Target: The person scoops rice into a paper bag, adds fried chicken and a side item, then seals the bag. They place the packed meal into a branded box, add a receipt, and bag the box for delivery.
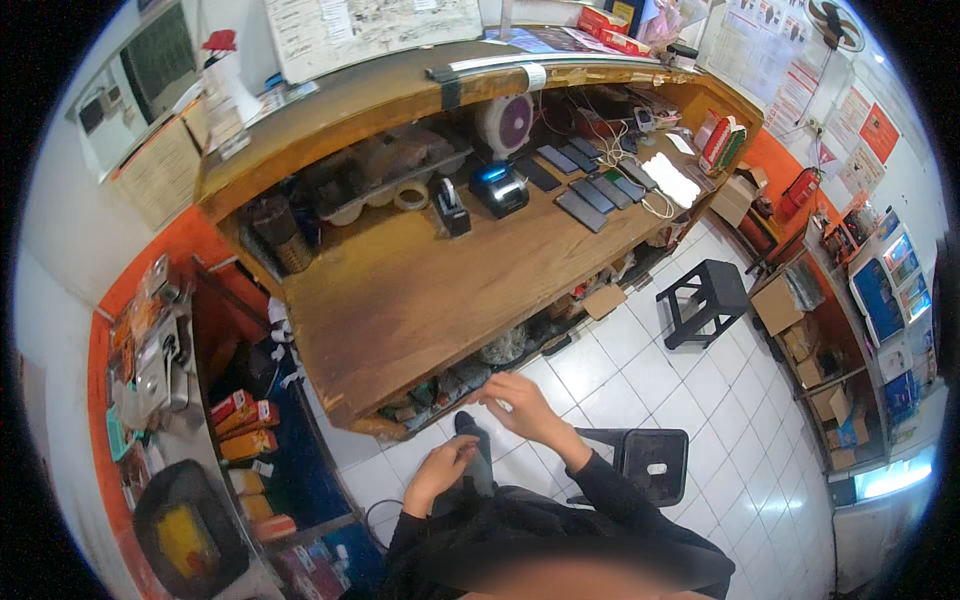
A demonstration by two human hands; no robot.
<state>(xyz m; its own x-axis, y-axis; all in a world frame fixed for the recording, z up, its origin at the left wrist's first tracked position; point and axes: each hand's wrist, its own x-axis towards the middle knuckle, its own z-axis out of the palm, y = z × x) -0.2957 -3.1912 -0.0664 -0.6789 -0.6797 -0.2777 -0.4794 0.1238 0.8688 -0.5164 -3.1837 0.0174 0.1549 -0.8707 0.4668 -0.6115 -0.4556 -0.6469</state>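
Note:
My right hand (521, 409) is raised in front of the wooden counter's near edge, its fingers bent and thumb close to the fingertips. Whether something thin sits between them cannot be made out. Lower and to the left, my left hand (444, 469) hangs over my leg with its fingers loosely curled; no object shows in it. Before me stretches the wooden counter (420, 292). On it stand a black tape dispenser (452, 208) and a small black label printer (499, 189). Several smartphones (583, 210) lie to the right of the printer, with white cables (658, 204) beside them.
A black plastic stool (705, 300) stands on the white tiled floor, another stool (652, 465) close to my right. Left is a side shelf with a black bin (191, 529) and boxes (244, 424). A fan (506, 124) sits under the counter's upper ledge. Shelving (814, 360) lines the right.

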